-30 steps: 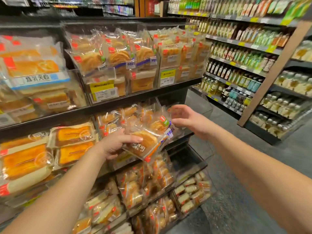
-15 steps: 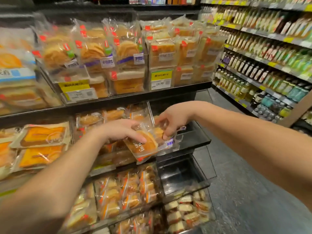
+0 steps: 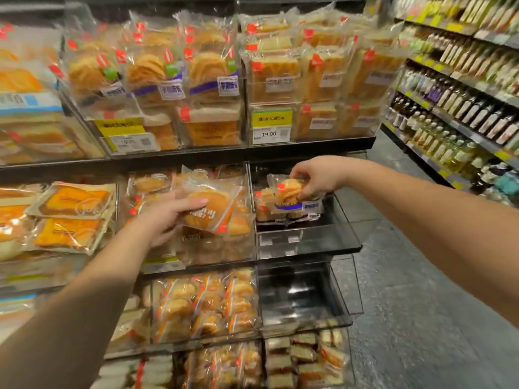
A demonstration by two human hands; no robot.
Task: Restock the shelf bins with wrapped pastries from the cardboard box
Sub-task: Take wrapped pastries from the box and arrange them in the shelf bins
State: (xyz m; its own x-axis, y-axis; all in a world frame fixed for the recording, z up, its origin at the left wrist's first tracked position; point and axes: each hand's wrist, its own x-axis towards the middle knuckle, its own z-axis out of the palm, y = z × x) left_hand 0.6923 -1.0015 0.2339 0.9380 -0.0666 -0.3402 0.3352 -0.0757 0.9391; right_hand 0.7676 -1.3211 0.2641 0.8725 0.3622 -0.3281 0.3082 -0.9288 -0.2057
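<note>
Your hands have drawn apart since half a second ago: each now carries its own packet, where before both worked at one spot. Your left hand (image 3: 165,217) grips a round bun in a clear wrapper (image 3: 209,210), thumb on top and the other fingers curled beneath, held over the middle-shelf bin (image 3: 219,248) already stocked with similar buns. Your right hand (image 3: 316,178) pinches a wrapped swirl pastry with a blue label band (image 3: 289,196) by its top edge, fingertips pressed together, standing it upright in the neighbouring clear bin (image 3: 309,237), where it seems to touch a few like packets behind it, though blur makes that unsure. Above, the upper shelf (image 3: 238,153) carries full bins of wrapped pastries and a yellow price tag (image 3: 271,126) reading 19.90. Further right, across the grey floor (image 3: 421,304), stands a shelving unit of bottles (image 3: 463,108).
</note>
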